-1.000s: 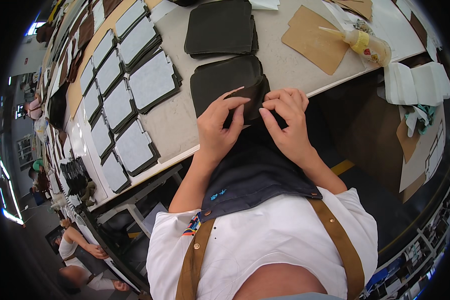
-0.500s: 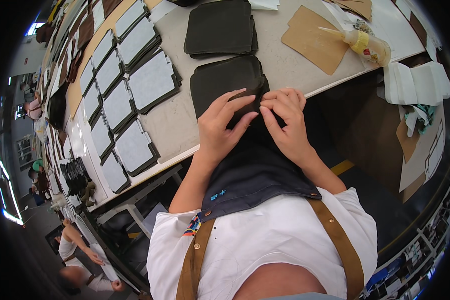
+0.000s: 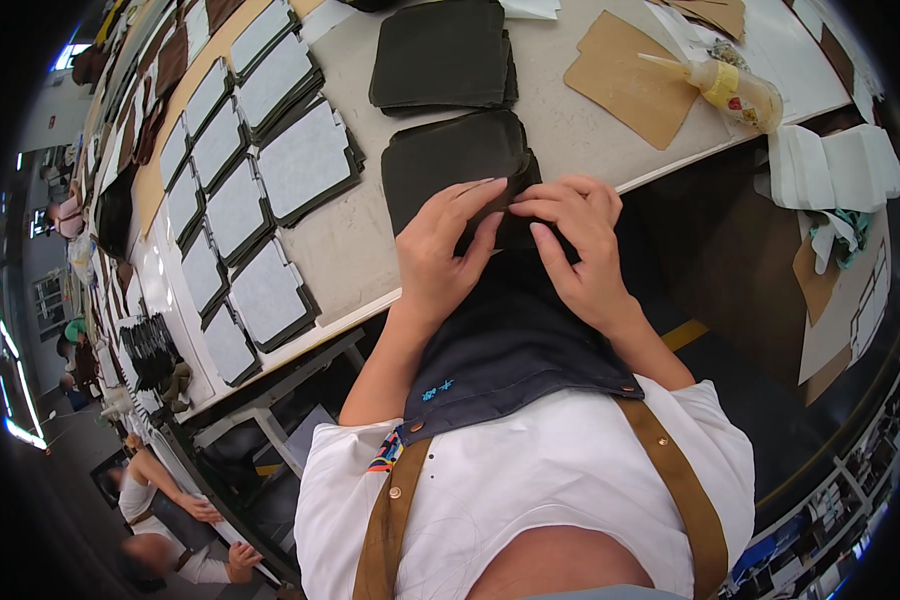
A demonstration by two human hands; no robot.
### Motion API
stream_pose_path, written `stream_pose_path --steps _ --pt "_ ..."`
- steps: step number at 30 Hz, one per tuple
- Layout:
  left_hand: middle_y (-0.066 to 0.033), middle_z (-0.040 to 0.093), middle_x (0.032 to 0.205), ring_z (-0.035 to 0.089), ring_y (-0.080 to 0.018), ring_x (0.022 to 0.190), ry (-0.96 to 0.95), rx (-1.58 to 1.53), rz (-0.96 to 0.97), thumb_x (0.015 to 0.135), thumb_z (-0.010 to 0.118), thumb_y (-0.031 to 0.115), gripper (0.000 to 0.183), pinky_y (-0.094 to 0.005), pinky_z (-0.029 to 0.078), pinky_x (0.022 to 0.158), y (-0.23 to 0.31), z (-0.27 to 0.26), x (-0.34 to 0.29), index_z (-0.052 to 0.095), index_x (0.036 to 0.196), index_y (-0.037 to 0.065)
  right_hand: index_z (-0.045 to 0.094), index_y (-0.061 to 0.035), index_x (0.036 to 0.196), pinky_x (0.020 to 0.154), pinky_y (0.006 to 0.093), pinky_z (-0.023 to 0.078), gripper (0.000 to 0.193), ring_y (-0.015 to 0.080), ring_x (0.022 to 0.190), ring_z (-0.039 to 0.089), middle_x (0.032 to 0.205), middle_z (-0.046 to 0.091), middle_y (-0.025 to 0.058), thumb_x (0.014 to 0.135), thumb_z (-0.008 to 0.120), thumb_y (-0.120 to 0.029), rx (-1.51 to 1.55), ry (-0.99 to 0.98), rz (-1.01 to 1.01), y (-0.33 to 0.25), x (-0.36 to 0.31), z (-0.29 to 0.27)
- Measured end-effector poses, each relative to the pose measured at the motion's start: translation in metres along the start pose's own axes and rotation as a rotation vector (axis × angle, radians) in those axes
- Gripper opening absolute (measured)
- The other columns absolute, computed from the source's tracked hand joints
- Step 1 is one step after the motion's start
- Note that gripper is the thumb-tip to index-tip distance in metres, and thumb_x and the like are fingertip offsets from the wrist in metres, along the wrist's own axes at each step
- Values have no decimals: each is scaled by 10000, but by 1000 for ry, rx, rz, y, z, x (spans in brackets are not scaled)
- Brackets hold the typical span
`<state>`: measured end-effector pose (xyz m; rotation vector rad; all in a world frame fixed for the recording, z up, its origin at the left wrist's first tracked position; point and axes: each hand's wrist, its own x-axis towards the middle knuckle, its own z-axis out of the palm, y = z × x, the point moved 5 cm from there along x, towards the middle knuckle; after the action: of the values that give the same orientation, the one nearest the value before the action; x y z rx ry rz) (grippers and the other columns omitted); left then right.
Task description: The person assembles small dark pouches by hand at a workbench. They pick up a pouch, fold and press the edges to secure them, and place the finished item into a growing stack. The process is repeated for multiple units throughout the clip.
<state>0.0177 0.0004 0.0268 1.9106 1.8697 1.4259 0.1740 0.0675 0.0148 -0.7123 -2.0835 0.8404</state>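
Two stacks of thin dark pieces, leather-like, lie on the pale table in front of me: the far stack (image 3: 440,55) and the near stack (image 3: 448,155). At the near stack's front edge, my left hand (image 3: 445,240) has thumb and fingers bent around a dark piece (image 3: 487,210). From the other side, my right hand (image 3: 582,245) curls its fingertips over the same piece, thumb below them. The fingertips of both hands nearly meet. Dark material against the dark apron (image 3: 520,330) hides where the piece ends.
Several white-topped stacks of dark pieces (image 3: 305,165) stand in rows on the left. Brown card (image 3: 630,80) and a yellowish nozzle bottle (image 3: 740,92) lie at the right, above folded white material (image 3: 835,165). Another person (image 3: 165,510) works at the lower left.
The raised flap of the dark piece now lies lower between my fingers. My right hand has shifted slightly right, its thumb farther from my left thumb. The other person's hands have moved.
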Motion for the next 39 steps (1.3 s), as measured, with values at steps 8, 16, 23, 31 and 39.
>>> stream_pose_path --steps 8,16,23,31,39 --pt "-128 715 1108 712 -278 887 -88 50 -35 762 700 -77 365 -347 579 726 -4 2 -6 782 1055 124 716 -110 973 958 402 346 128 248 1028 562 1015 658 23 855 716 -60 -137 56 18 11 -33 -13" --pt "-129 701 1132 702 -296 978 -89 79 1 761 737 -10 300 -362 579 767 0 3 -3 776 1022 132 692 -103 955 953 411 345 127 254 1016 561 1014 648 26 842 748 -89 -137 95 17 10 -30 -6" --pt "-127 700 1124 699 -306 991 -85 90 14 767 735 -11 294 -368 578 786 -1 4 -3 771 1023 128 668 -99 945 957 416 330 160 255 1003 553 997 638 25 834 777 -138 -216 92 27 4 -20 -5" --pt "-131 699 1122 699 -307 998 -78 81 31 762 729 -17 299 -371 580 788 -1 3 -3 773 1022 123 672 -99 934 965 412 325 162 236 1002 541 983 616 12 829 783 -155 -198 58 74 4 -12 -1" --pt "-130 700 1127 698 -305 1007 -98 68 22 759 795 52 253 -376 583 799 6 0 1 768 1004 109 695 -99 947 980 397 314 104 224 1023 541 989 619 10 864 753 -120 -43 31 148 7 -9 -1"
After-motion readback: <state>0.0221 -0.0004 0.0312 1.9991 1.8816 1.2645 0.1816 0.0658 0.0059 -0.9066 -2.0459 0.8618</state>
